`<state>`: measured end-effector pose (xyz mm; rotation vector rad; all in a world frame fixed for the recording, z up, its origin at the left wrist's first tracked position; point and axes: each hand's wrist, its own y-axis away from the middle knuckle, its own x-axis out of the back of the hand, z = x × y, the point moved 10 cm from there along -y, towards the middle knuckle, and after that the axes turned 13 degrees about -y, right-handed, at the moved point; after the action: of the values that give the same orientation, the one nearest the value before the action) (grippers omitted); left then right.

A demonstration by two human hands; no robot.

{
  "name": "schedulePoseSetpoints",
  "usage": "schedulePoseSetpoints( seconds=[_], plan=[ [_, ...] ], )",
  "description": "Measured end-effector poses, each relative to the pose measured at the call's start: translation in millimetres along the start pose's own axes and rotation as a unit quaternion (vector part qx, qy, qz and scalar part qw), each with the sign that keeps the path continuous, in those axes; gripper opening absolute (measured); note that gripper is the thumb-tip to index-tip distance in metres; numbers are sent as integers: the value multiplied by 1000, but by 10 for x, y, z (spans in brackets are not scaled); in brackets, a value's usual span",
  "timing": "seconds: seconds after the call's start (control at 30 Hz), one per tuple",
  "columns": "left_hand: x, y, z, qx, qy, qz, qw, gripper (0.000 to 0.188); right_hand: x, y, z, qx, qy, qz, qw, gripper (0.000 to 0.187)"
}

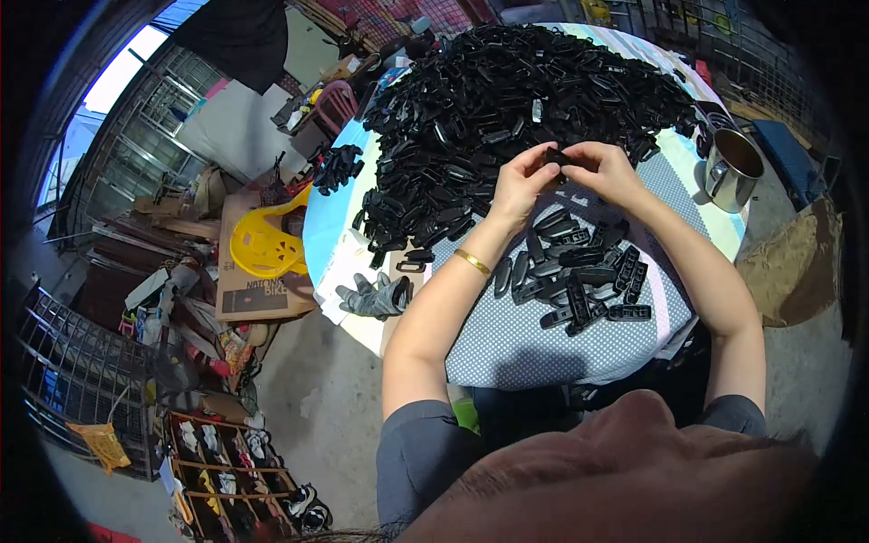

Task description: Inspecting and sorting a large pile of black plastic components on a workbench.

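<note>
Over the middle of the table, my left hand (519, 187) and my right hand (611, 174) meet, with fingers closed on a small black plastic piece (558, 159). Fingertips cover much of it, so its exact shape is hidden. Just beyond them spreads a large heap of black plastic pieces (480, 127), many with slots or loops. Nearer to me, between my forearms, lies a smaller loose group of longer black plastic pieces (579, 271), some showing ribbed or hollowed sides. These rest on a grey dotted cloth (534, 348).
The round table (328, 231) also carries a grey glove (369, 297) at left and a metal mug (733, 170) at right. A small black cluster (338, 169) sits at its left edge. Beside it are a yellow plastic chair (262, 242), cardboard (801, 262) and a shoe rack (231, 495).
</note>
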<state>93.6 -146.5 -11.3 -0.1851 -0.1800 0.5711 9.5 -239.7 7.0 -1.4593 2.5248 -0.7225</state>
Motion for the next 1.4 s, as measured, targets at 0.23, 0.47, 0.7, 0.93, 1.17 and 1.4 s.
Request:
schedulePoseSetpoints(
  seconds=[0.23,0.47,0.7,0.93,1.17,1.4],
  plan=[
    [101,17,82,-23,-32,61,997,31,-32,14,81,-21,-23,-6,999,27],
    [42,37,28,-4,11,64,998,33,-62,88,-239,96,95,21,991,25],
    [-6,-9,140,-34,62,4,998,27,-70,42,-54,14,15,8,1000,32],
    [-91,85,436,-84,-37,-63,994,19,-207,107,-60,-7,45,-69,997,33],
    [-100,92,454,-82,-26,-61,994,18,-199,159,-193,103,65,-17,992,32],
    [-171,121,606,-66,5,-103,993,26,-237,135,-304,71,-115,-27,991,20]
  ],
)
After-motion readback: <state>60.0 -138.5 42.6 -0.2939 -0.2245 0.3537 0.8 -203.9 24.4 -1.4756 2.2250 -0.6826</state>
